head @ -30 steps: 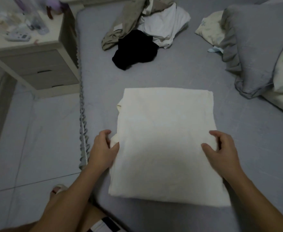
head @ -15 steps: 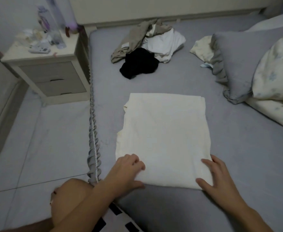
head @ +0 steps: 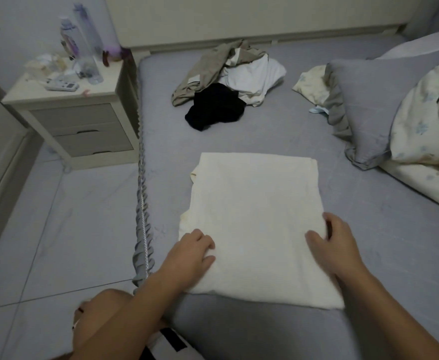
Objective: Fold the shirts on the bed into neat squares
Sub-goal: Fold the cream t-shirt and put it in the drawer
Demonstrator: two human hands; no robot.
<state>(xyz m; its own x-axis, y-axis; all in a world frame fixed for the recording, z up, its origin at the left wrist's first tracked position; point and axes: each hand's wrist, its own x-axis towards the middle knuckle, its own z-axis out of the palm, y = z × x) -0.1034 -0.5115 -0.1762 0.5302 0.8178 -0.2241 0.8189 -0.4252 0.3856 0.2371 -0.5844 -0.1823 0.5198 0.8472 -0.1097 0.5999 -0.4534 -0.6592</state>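
A cream shirt lies folded into a tall rectangle on the grey bed. My left hand sits on its left edge near the lower corner, fingers curled and thumb on the cloth, pinching it. At the right edge my right hand grips the shirt, thumb on top and fingers curled over the side. A loose pile of unfolded clothes lies at the far end of the bed: a beige garment, a white shirt and a black shirt.
A grey pillow and a floral duvet fill the bed's right side. A bedside cabinet with bottles and a remote stands left of the bed. The ruffled bed edge runs beside the tiled floor. My knee is at the bottom left.
Both hands moved from the shirt's near edge up onto its left and right sides. The view widened slightly; the shirt has not shifted on the bed.
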